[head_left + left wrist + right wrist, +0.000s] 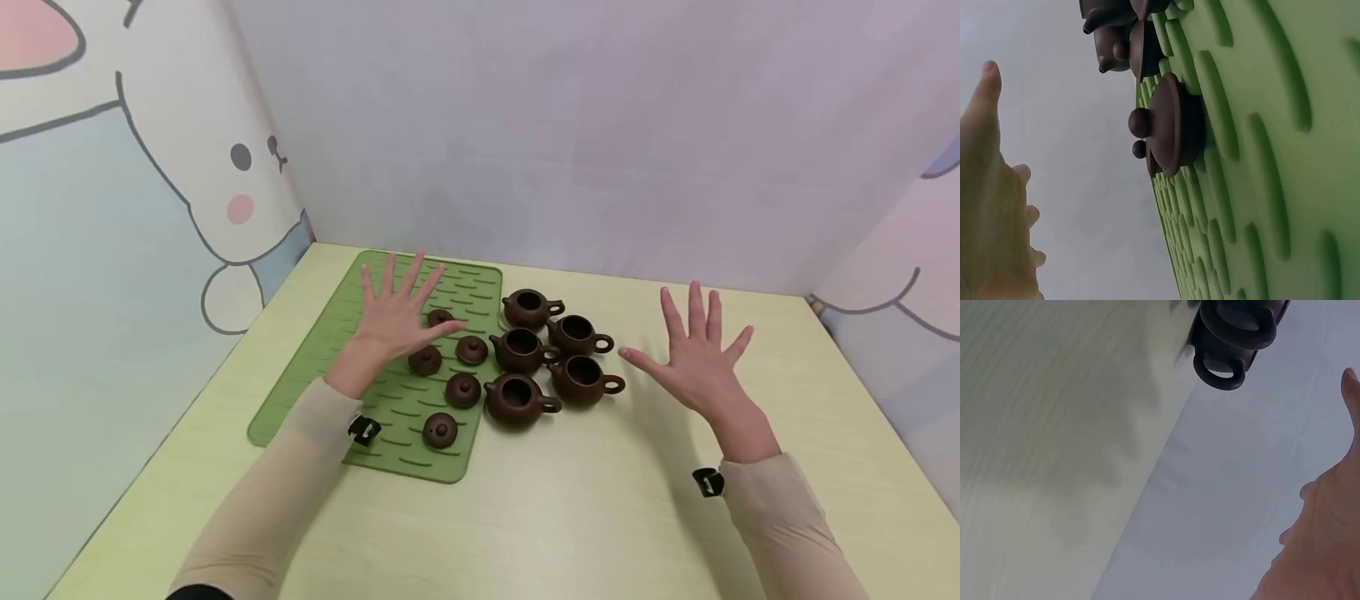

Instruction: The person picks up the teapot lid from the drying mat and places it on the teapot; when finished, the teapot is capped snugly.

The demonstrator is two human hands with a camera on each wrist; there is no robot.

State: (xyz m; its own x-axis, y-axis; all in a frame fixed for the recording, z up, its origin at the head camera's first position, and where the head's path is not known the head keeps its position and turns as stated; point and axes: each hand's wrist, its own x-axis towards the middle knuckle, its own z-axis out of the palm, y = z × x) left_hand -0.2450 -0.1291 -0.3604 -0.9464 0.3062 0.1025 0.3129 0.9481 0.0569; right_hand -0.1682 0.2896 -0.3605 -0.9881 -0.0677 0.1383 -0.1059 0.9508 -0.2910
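Note:
My left hand (pixel 397 321), fingers spread wide, hovers over a green drying mat (pixel 307 392) and holds nothing. Several dark brown teapot lids lie knob-up on the mat; one lid (pixel 440 430) is near its front edge, and another lid (pixel 440 317) is partly hidden behind my thumb. In the left wrist view a lid (pixel 1169 125) shows side-on, apart from the hand. Several lidless brown teapots stand clustered along the mat's right edge, among them a front teapot (pixel 516 402) and a back teapot (pixel 528 308). Right of them my right hand (pixel 697 367) is raised with spread fingers, holding nothing.
The pale wooden table (pixel 555 517) meets a plain light wall (pixel 570 150) at the back. Cartoon-printed panels (pixel 150 250) stand at the left and right sides. Teapot handles (pixel 614 384) point right, toward my right hand. Black straps (pixel 365 430) sit at both wrists.

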